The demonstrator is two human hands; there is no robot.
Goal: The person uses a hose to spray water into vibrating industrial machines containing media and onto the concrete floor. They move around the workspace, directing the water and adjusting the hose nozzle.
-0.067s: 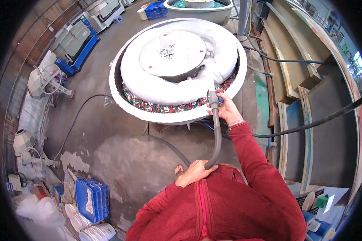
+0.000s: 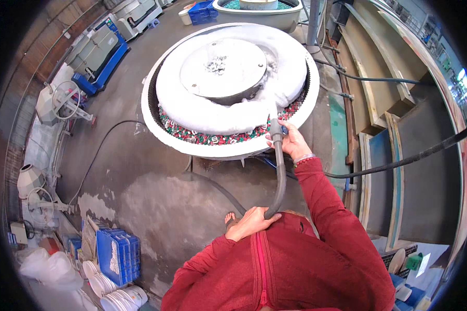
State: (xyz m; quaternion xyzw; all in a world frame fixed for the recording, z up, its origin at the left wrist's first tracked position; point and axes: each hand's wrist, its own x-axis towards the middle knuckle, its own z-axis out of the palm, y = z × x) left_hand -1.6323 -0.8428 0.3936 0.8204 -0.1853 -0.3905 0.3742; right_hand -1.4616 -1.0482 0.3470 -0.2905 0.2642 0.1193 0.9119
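In the head view, a wet grey floor (image 2: 140, 197) spreads out, with two wheeled machines (image 2: 57, 106) near nine o'clock. At twelve o'clock stands one round white-rimmed tub (image 2: 213, 151), holding one ring of white foam (image 2: 192, 111) over many small red, green and white pieces (image 2: 207, 138). One grey hose (image 2: 281, 179) runs from six to its near rim: the right hand (image 2: 294, 141) pinches its end; the left hand (image 2: 251, 222) curls around its lower bend.

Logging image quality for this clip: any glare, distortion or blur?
Head view: the white foam looks washed out, a bright glare patch shows near the right rim, the brown wall bends at left, corners go black; left hand and right hand look fairly sharp.
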